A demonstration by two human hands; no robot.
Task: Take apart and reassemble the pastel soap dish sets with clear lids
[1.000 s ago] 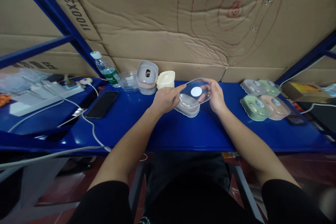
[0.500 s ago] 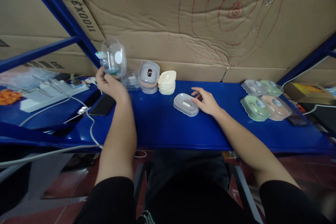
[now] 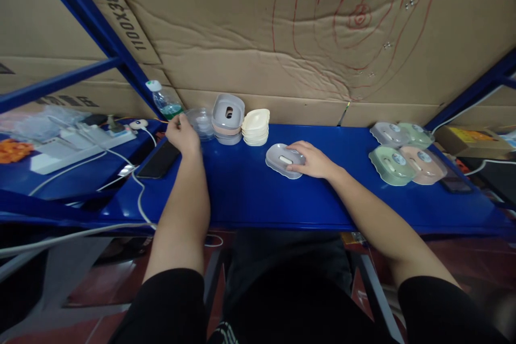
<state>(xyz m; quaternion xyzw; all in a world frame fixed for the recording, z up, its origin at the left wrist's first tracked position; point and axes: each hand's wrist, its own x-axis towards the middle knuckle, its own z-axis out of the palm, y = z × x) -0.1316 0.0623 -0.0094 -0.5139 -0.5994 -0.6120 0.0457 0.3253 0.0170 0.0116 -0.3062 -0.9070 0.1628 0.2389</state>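
Observation:
My left hand (image 3: pixel 183 133) is at the back left, its fingers closed at the near-left edge of a clear plastic lid (image 3: pixel 200 121). The hand partly hides that edge. A grey soap dish (image 3: pixel 279 157) with a small white oval piece in its middle lies flat on the blue table. My right hand (image 3: pixel 312 159) grips its right side, fingers over the far rim. Behind stand a stack of grey and pinkish trays (image 3: pixel 228 118) with slotted centres and a stack of cream dishes (image 3: pixel 256 126).
Several lidded dishes (image 3: pixel 393 164) in grey, green and pink sit at the right. A bottle (image 3: pixel 166 101) with a white cap stands behind my left hand. A dark phone (image 3: pixel 158 161), white cables and a power strip (image 3: pixel 80 149) lie left. A cardboard wall (image 3: pixel 226 21) closes the back.
My left hand has come down and slightly right, and the raised clear lid is now low by the grey stack. My right hand has moved left and closed on the soap dish.

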